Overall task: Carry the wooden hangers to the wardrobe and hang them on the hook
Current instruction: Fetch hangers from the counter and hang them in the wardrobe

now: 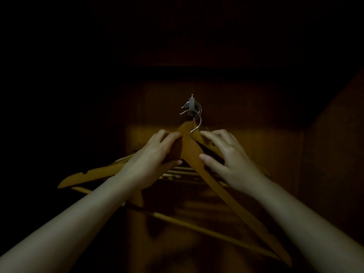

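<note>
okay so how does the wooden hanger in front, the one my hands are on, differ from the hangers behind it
The front hanger is swung out toward the camera, one arm running to the lower right; the hangers behind lie flatter against the wardrobe back. Its metal neck ends below the wall hook; theirs already loop over the hook. The left hand and right hand touch the front hanger near its top. All look like the same yellowish wood.

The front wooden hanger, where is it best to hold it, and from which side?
Hold the front wooden hanger at the neck, just below its metal hook, with left hand and right hand coming from either side. The arms slope away there, and the hook stays free to reach the wall hook.
</note>
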`<action>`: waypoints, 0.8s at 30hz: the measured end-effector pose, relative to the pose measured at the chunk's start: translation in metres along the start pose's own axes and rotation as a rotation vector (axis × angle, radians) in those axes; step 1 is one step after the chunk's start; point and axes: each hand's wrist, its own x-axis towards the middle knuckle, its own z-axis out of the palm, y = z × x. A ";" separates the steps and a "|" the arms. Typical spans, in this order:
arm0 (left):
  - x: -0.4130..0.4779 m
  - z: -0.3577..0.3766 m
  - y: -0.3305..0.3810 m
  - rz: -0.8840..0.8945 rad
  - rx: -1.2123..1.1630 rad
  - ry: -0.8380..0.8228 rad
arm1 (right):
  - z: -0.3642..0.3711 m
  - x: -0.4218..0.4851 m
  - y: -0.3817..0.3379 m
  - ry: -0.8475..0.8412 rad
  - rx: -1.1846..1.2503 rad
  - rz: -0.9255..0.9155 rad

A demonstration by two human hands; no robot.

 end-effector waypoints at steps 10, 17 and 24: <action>0.045 0.001 0.024 0.159 0.128 0.141 | 0.000 0.003 0.005 0.152 -0.146 0.003; 0.073 0.006 0.009 0.000 0.351 0.168 | 0.004 0.042 0.014 0.117 -0.029 0.096; 0.073 0.012 -0.006 -0.122 0.132 0.099 | 0.023 0.063 0.017 0.056 -0.015 0.107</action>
